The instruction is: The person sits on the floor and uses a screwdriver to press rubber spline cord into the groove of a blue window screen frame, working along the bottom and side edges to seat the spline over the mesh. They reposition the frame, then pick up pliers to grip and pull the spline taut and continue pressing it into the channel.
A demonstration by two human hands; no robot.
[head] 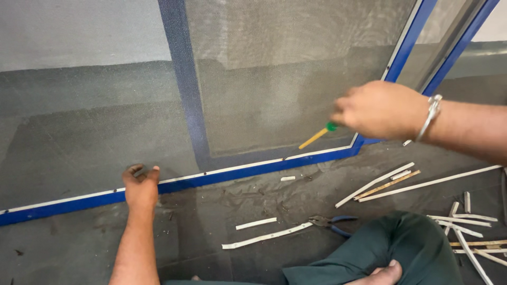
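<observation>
A person seated on the floor [79,248] works at a blue-framed mesh screen [274,68] lying flat. The left hand [140,186], at about 8 o'clock, presses on the frame's lower rail [237,172] with fingers curled over something small and grey — hard to make out. The right hand [379,110], at 2 o'clock, is clamped on a screwdriver [317,136] with a yellow shaft and green collar; the handle is hidden in the fist, the tip pointing toward the frame's lower right corner. The hands are well apart. Pliers [331,222] lie on the floor at 5 o'clock, among cut white strips [266,236]. More strips crowd the right edge — several cut off there. Bare floor lies open at lower left.
</observation>
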